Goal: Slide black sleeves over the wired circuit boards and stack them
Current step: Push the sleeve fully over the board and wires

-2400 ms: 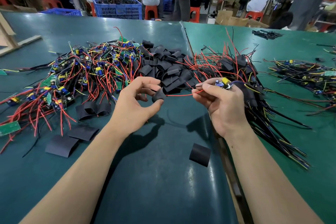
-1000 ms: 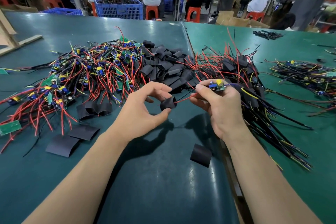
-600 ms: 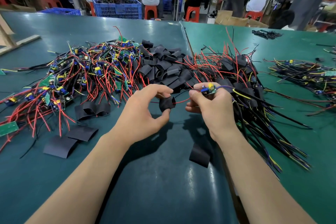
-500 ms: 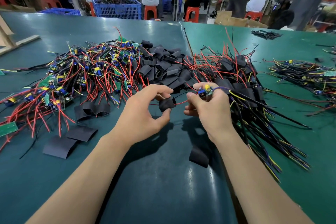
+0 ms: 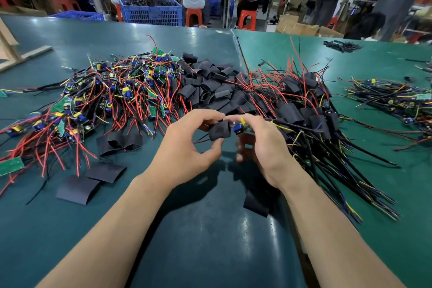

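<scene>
My left hand point(image 5: 184, 147) pinches a black sleeve point(image 5: 219, 130) between thumb and fingers above the table. My right hand point(image 5: 264, 145) pinches a small wired circuit board point(image 5: 240, 127) with a blue part and a yellow part, its end right at the sleeve's mouth. The board's red wires run through the sleeve and out to the left. A heap of bare wired boards point(image 5: 105, 96) lies at the left, a pile of loose black sleeves point(image 5: 210, 84) in the middle, and a stack of sleeved boards point(image 5: 301, 105) with long wires at the right.
Flat sleeves lie on the green table: two point(image 5: 91, 181) at the left, a curled group point(image 5: 119, 142), one point(image 5: 256, 202) under my right wrist. Another bundle of wired boards point(image 5: 392, 98) lies far right. People sit on orange stools beyond the table, by a blue crate point(image 5: 152, 11).
My hands came together: the sleeve has travelled along the red wires toward the board, and my right hand has shifted left until the board meets the sleeve's opening.
</scene>
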